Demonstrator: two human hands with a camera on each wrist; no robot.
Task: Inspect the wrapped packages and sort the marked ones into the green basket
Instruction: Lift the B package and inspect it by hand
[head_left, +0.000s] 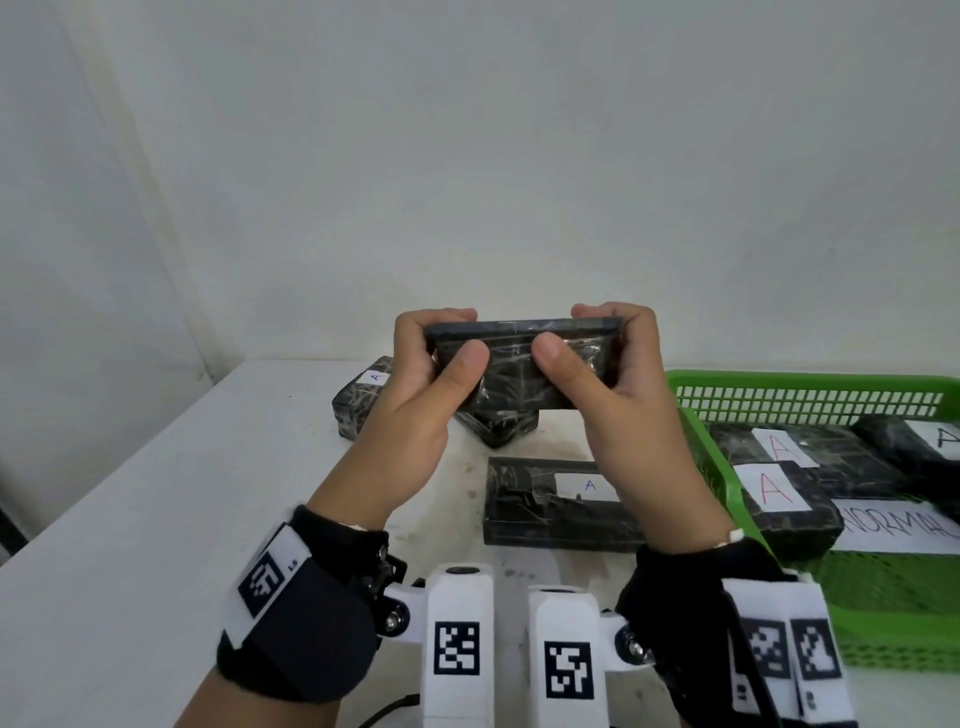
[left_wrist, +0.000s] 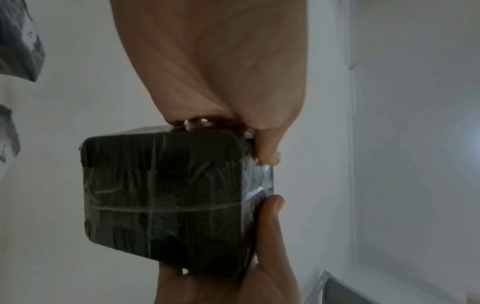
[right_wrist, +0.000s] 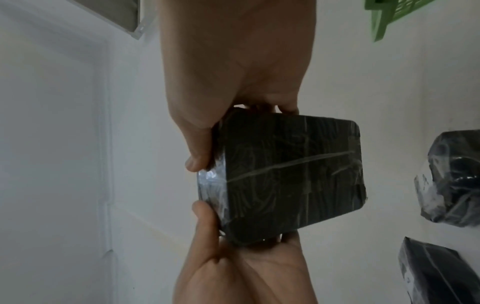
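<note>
Above the table (head_left: 156, 493), left of the basket (head_left: 701, 452), both hands hold one package (head_left: 524, 364) up in the air, its long axis running side to side. The left hand (head_left: 415, 415) clamps the end away from the basket, thumb on the near face and fingers curled over the top edge; the right hand (head_left: 618, 405) does the same at the end toward the basket. So the right hand is the nearer one for any drop there, I judge.

No label shows on the faces visible in any view (the far face is hidden), so the inspection looks unfinished and a further turn seems needed.

Left of the basket, on the table, lie three more packages: one with an "A" label (head_left: 589, 486) just beside its wall, another (head_left: 498, 426) partly hidden under the hands, a third (head_left: 358, 400) farthest away, also marked "A". Inside the basket lie labelled packages (head_left: 779, 488) and a paper slip (head_left: 898, 525).

Bare white wall (head_left: 467, 156) stands behind the table.
</note>
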